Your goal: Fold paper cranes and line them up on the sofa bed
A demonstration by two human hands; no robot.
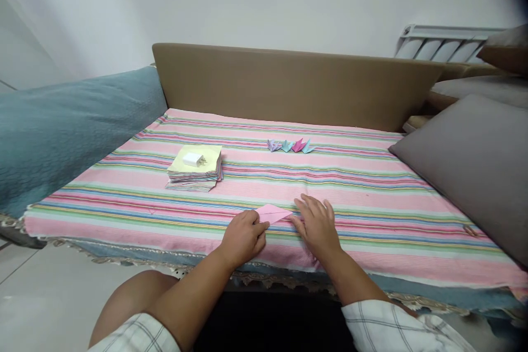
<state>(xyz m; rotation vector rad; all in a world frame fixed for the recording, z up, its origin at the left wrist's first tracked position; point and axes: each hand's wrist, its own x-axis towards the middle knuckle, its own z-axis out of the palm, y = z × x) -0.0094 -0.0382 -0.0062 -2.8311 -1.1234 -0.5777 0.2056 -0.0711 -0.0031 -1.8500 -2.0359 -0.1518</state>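
We noted a white plug adapter atop the stacked square paper. Our folded pink paper lay near the striped cloth's front edge, long axis left-right, sharp tip rightward. Our left hand pinched its left end; our right hand was loosely spread beside the tip — contact unclear. Bare stripes ran beyond, up to four origami figures.

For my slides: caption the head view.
Left hand holding folded pink paper, right hand near its tip, four folded figures beyond.
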